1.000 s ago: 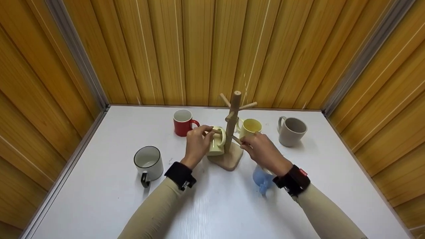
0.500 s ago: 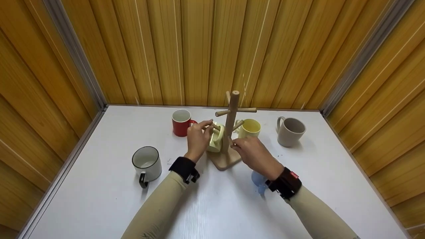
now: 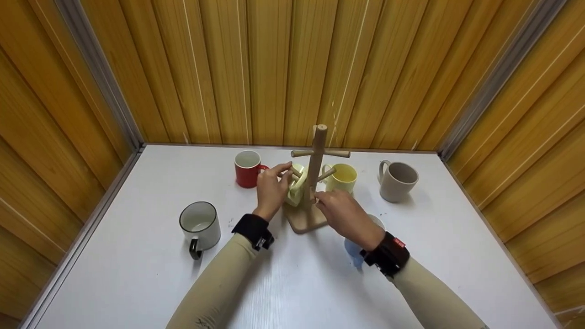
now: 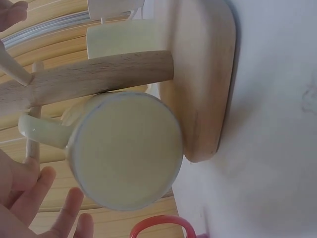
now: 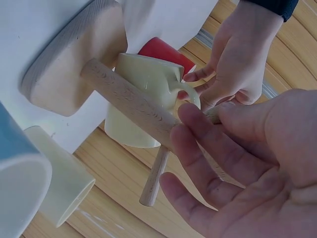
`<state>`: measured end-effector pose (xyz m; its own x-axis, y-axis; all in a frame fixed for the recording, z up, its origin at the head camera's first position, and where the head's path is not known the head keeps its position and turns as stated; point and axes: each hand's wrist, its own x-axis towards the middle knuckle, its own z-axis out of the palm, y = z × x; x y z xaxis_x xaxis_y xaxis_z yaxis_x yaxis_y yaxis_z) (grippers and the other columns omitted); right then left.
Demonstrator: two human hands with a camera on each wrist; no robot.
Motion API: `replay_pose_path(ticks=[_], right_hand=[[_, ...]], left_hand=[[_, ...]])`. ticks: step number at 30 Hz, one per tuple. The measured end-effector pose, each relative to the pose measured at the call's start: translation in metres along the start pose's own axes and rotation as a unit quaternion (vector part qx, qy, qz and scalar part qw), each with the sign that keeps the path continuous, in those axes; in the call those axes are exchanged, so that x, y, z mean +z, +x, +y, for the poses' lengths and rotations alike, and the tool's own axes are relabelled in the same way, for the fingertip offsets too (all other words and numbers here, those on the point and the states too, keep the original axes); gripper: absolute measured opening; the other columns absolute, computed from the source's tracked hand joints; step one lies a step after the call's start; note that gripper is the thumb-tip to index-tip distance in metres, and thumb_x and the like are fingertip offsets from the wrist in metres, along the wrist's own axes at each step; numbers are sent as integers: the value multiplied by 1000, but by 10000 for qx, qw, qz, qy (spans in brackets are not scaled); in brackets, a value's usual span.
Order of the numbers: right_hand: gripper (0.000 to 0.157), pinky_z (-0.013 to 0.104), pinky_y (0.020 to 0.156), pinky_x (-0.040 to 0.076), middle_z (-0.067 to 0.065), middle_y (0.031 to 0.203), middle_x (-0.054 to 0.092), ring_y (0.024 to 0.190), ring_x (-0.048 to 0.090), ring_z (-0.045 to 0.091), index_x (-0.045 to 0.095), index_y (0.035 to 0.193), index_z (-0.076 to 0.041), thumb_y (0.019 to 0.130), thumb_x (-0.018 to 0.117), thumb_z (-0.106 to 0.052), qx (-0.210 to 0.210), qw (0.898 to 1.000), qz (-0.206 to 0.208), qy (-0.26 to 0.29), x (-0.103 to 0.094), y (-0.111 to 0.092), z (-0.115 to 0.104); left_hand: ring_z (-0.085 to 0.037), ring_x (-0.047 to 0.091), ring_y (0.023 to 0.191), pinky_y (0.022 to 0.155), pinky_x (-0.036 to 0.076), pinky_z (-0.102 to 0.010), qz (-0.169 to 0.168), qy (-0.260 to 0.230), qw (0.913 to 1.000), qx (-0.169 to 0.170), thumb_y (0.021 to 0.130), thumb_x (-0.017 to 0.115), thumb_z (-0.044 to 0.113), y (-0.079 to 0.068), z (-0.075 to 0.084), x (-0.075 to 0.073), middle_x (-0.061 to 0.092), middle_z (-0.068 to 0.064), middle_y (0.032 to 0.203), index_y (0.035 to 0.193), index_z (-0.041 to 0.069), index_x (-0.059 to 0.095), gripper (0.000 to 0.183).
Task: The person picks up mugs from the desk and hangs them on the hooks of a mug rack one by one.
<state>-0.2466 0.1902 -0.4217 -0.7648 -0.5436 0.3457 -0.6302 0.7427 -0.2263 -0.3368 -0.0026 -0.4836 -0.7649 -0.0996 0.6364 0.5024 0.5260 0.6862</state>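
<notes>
A wooden mug tree (image 3: 315, 168) stands upright at the middle of the table, pegs sticking out from its post. On a lower left peg hangs a pale yellow-green mug (image 4: 126, 153) by its handle, tilted, mouth away from the left wrist camera. My left hand (image 3: 273, 189) pinches that peg's end between thumb and finger, beside the mug. With thumb and forefinger, my right hand (image 3: 343, 212) pinches a lower peg (image 5: 214, 115) at the front, its other fingers loosely bent. Beneath the right wrist sits a blue mug (image 3: 353, 250), partly hidden.
Behind the tree is a yellow mug (image 3: 343, 177); a red mug (image 3: 247, 172) stands back left. A grey mug (image 3: 398, 182) is at the right, and a white mug with a black handle (image 3: 201, 226) at the left. Wood-patterned walls (image 3: 269, 73) enclose the back and sides.
The mug tree has turned clockwise as seen from above, its front pegs swinging left and the hanging mug turning too. My right hand has moved left with its peg; the left has barely moved.
</notes>
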Motion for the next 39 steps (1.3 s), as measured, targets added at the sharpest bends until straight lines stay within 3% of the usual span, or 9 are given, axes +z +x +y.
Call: replay_pose_path(ticks=[7, 15, 21, 26, 33, 39], right_hand=[[27, 43, 79, 56, 8, 100, 76, 91, 68, 27, 71, 123, -2, 96, 68, -2, -42, 9997, -225, 72, -6, -4, 6], [36, 50, 91, 51, 12, 120, 71, 110, 60, 35, 70, 128, -5, 93, 75, -8, -160, 9976, -616, -280, -17, -20, 20], [40, 51, 89, 49, 12, 120, 68, 107, 59, 37, 72, 127, -10, 88, 78, -3, -267, 9960, -791, -319, -32, -38, 37], [41, 56, 92, 48, 20, 131, 62, 112, 58, 44, 71, 128, -10, 91, 63, 5, -342, 9938, -1028, -268, -45, -54, 47], [37, 61, 95, 46, 24, 138, 57, 121, 54, 48, 67, 133, -14, 96, 68, -7, -466, 9887, -1408, -226, -57, -69, 58], [39, 65, 96, 45, 22, 139, 57, 126, 49, 51, 66, 134, -14, 96, 68, -3, -456, 9855, -1630, 134, -62, -86, 67]], left_hand=[[-33, 70, 87, 76, 55, -48, -248, 188, 9993, 182, 93, 73, 9, -2, -1, -3, 78, -9, 107, 118, 5, 77, 26], [-35, 66, 110, 95, 52, -50, -609, 251, 9976, 232, 95, 69, 11, -9, 2, -11, 71, -14, 125, 134, 6, 68, 38], [-32, 62, 123, 107, 47, -48, -535, 221, 9977, 348, 94, 71, 9, -15, 5, -17, 67, -13, 133, 137, 4, 64, 43], [-33, 59, 126, 113, 39, -54, -395, 259, 9971, 600, 93, 71, 9, -17, 11, -24, 66, -16, 133, 134, 2, 65, 42], [-35, 57, 124, 108, 45, -46, -325, 247, 9961, 787, 95, 70, 13, -19, 21, -34, 63, -17, 136, 135, 5, 65, 41], [-35, 56, 127, 109, 45, -46, -279, 127, 9952, 927, 94, 70, 11, -25, 29, -39, 63, -19, 136, 133, 4, 67, 39]])
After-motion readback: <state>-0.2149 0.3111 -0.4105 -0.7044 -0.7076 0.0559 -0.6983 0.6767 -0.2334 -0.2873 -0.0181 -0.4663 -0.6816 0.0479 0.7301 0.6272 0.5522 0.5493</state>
